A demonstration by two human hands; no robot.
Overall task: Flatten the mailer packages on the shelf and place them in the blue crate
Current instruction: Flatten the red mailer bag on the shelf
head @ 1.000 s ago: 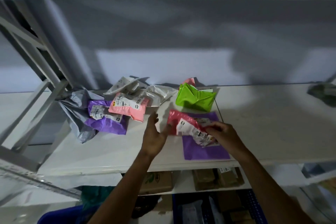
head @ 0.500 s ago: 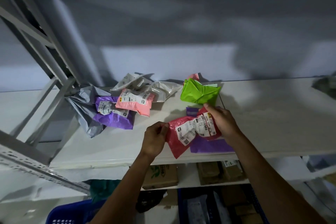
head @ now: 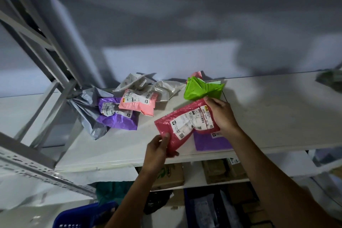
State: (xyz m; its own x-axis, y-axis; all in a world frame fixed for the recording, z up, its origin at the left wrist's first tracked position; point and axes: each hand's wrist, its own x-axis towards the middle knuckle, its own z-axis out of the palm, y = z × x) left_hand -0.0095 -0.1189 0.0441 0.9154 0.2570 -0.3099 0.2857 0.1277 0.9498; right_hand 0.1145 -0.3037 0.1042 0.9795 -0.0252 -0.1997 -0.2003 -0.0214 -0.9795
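The shelf [head: 268, 116] carries nearly everything here, and I place it all from the red mailer [head: 182, 127], which I hold slanted just over the shelf's front part. The crate [head: 77, 217] sits well below and to the left of the red mailer, only a blue corner of it in view, so reaching it will mean lowering the load and swinging left, I judge. Left of the red mailer lies the crumpled heap not yet dealt with: the grey mailer [head: 87, 111] furthest off, the purple mailer [head: 120, 120] against it, the pink mailer [head: 137, 103] overlapping that, and the white mailers [head: 162, 89] behind. The green mailer [head: 201, 90] sits just behind the red mailer. Under its right end lies the flat mailer [head: 211, 143], purple and smooth, likely kept there so the two can be stacked. My right hand [head: 223, 116] grips the red mailer's far right end, fingers curled round the edge; my left hand [head: 157, 151] pinches its near left corner, thumb on top, fingers beneath. Holding opposite corners lets me pull the plastic taut. Its label [head: 190, 122] faces up, creased in the middle, so I judge the flattening unfinished
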